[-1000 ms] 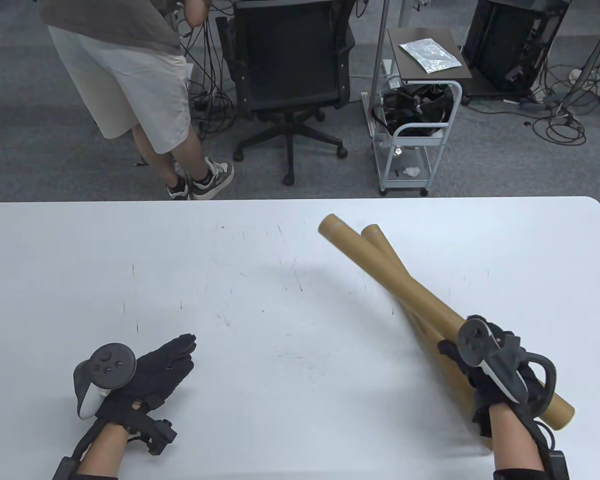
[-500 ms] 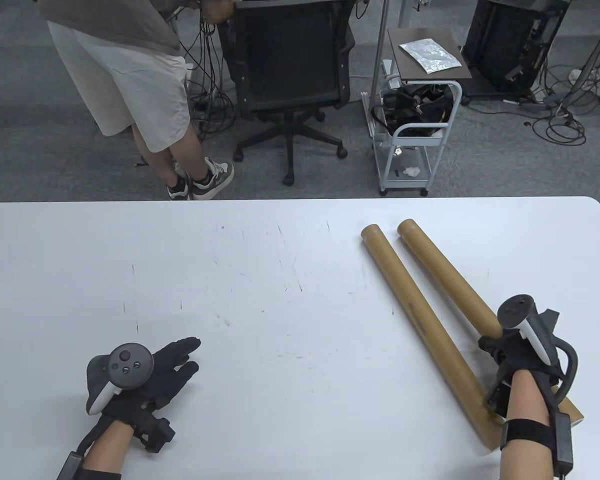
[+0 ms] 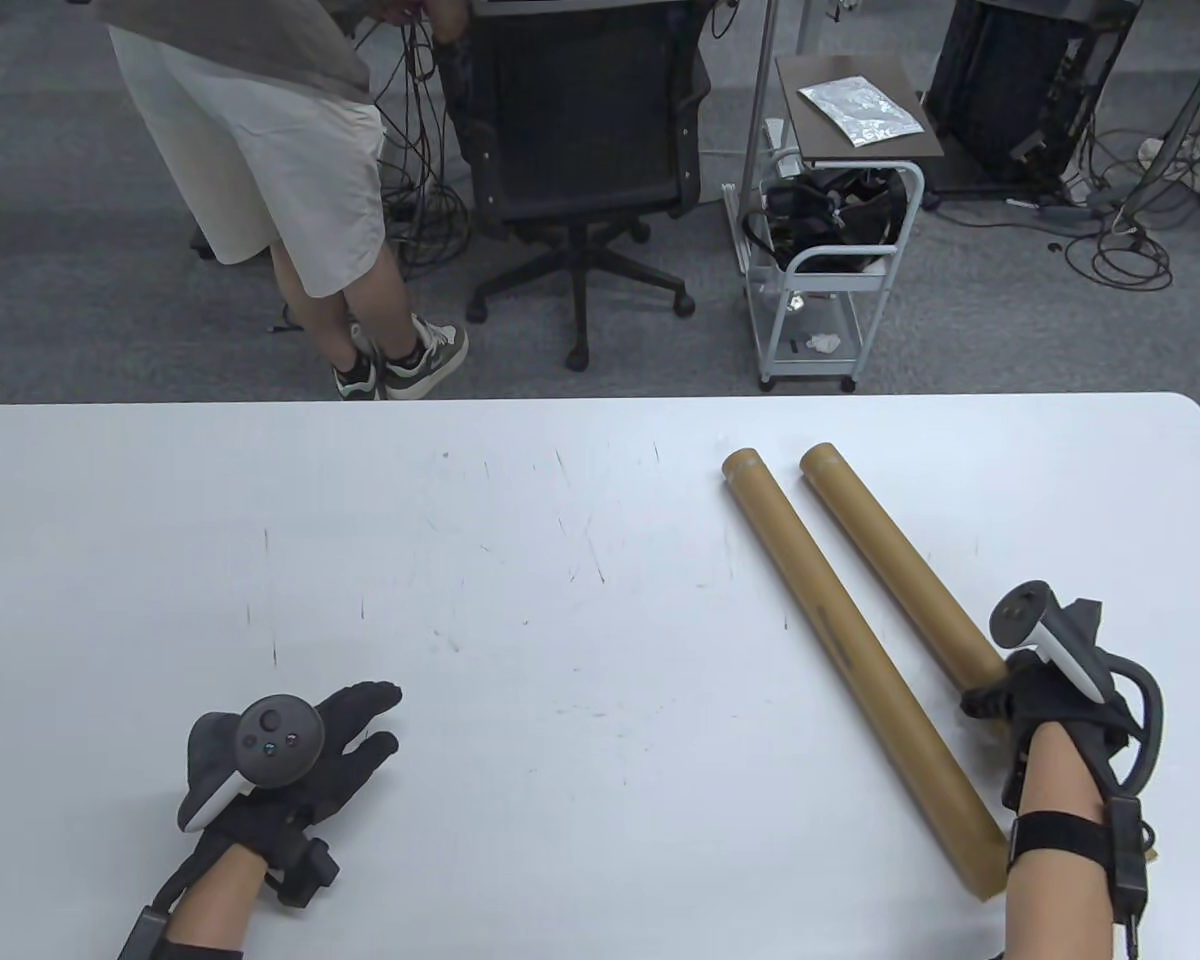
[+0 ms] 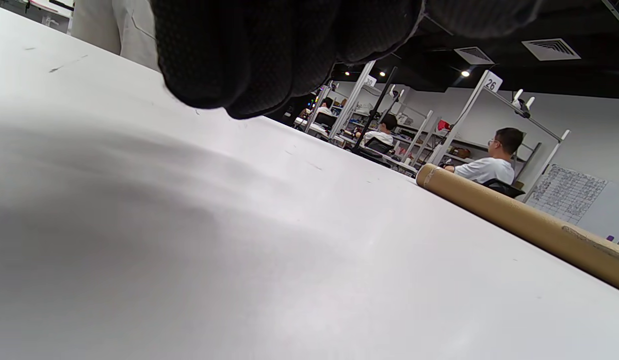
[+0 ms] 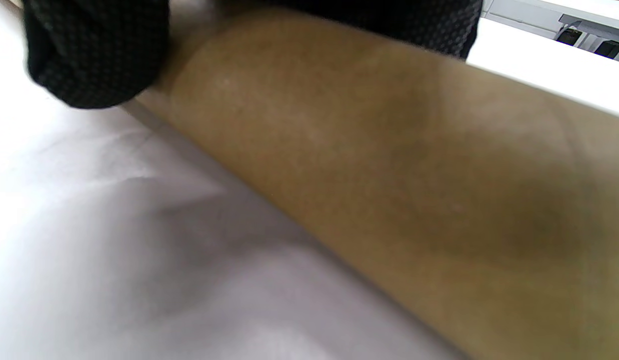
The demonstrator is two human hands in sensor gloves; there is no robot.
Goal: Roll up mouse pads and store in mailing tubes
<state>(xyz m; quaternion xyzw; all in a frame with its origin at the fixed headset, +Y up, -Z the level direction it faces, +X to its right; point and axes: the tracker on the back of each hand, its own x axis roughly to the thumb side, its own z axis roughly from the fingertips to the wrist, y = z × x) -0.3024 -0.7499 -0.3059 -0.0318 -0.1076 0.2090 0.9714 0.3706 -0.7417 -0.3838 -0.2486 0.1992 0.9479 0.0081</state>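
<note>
A second ago the 2 tubes lay crossed; now tube 1 (image 3: 860,660) and tube 2 (image 3: 895,565) lie side by side. My right hand (image 3: 1045,690) grips tube 2; my left hand (image 3: 300,750) rests open-fingered. No mouse pad shows yet.

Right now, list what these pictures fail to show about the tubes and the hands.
- Right tube: near end hidden under the right hand, table view.
- Right hand's grip: fingers lie under the tracker; right wrist view is a blurred close-up of cardboard.
- Tube contents: both far caps closed; left tube shows nothing inside.
- Left hand: left wrist view cuts fingers off at the top edge.
</note>
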